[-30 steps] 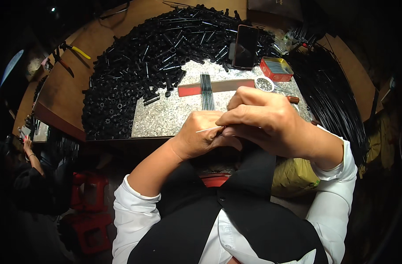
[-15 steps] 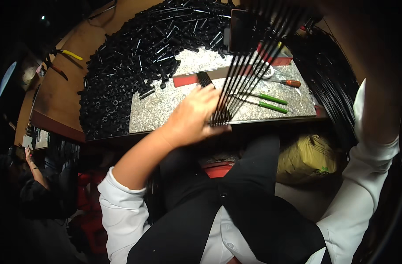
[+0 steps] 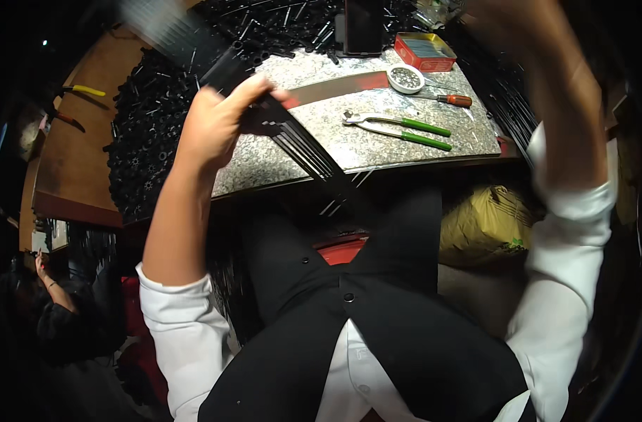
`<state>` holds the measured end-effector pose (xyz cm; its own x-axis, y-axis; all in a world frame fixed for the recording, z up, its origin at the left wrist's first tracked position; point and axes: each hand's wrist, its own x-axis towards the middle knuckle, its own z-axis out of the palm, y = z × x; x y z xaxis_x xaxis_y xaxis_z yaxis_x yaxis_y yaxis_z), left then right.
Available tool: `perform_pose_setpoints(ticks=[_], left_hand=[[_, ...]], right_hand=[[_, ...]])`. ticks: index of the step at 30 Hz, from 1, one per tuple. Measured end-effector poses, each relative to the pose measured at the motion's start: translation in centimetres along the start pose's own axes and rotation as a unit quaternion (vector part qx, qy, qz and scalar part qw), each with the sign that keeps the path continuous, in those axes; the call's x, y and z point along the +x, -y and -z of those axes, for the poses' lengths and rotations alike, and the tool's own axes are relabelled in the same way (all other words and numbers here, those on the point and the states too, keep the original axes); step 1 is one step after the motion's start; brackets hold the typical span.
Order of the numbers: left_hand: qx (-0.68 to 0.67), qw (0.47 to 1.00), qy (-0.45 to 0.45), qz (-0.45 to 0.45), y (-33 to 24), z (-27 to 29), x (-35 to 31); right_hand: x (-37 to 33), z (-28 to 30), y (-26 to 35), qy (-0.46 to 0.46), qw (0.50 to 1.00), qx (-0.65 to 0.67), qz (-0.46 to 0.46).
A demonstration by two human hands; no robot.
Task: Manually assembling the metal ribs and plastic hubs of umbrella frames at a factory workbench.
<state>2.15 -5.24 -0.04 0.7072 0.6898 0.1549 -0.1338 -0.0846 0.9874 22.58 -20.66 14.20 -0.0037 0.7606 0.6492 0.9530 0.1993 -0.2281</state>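
My left hand (image 3: 215, 126) is closed round a bundle of thin black ribs (image 3: 300, 144). One end slants down past the table's front edge; the other reaches up to the far left, smeared by motion. My right hand (image 3: 521, 32) is raised at the upper right, blurred, its fingers hidden beyond the top edge. Between the hands, green-handled pincers (image 3: 398, 130) lie on the speckled tabletop (image 3: 265, 165). Behind them are an orange-handled screwdriver (image 3: 456, 100), a white bowl (image 3: 406, 89) of small metal bits, and a long grey-and-red strip (image 3: 342, 90).
Black tubular parts (image 3: 138, 141) are heaped along the left and back. A red tin (image 3: 425, 63) and a dark upright panel (image 3: 363, 28) stand behind. Black rods (image 3: 500, 91) lie at right, a yellow sack (image 3: 486, 225) below. Another person's arm (image 3: 54, 285) shows far left.
My left hand has moved left and up with the ribs, which no longer fan toward my right hand. The pincers are now fully uncovered. The view has shifted slightly.
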Motion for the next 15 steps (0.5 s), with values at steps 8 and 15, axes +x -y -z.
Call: perform_pose_setpoints(ticks=[8,15], left_hand=[[-0.248,0.93,-0.257,0.081,9.9,0.3,-5.4],[-0.315,0.903,-0.284,0.063,10.5,-3.7,-7.2]], right_hand=[[-19.3,-18.6,4.8,0.207,0.567,0.73,-0.321],[-16.7,-22.1,3.2,-0.095,0.496,0.767,-0.397]])
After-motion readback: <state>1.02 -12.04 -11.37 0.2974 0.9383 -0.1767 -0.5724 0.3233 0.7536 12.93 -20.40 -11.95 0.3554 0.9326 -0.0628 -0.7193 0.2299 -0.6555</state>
